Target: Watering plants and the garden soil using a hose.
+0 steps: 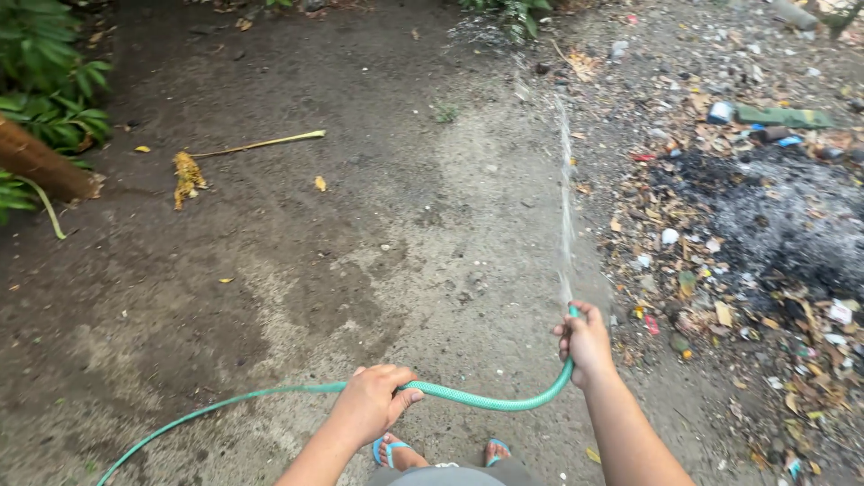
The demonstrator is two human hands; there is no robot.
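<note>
A green garden hose (pixel 490 400) runs from the lower left across the ground and curves up to the right. My left hand (pixel 371 403) grips the hose along its middle. My right hand (pixel 586 340) is closed round the hose's end, with the nozzle end at its top. A thin stream of water (pixel 565 189) shoots from that end away from me toward the far plants. The ground under the stream is wet, dark dirt (pixel 297 225). My feet in blue sandals (pixel 393 450) show at the bottom edge.
An ash patch with dry leaves and litter (pixel 765 225) covers the right side. Green bushes and a brown trunk (pixel 40 162) stand at the left. A dried stalk (pixel 256 144) and yellow leaf clump (pixel 187 175) lie on the dirt.
</note>
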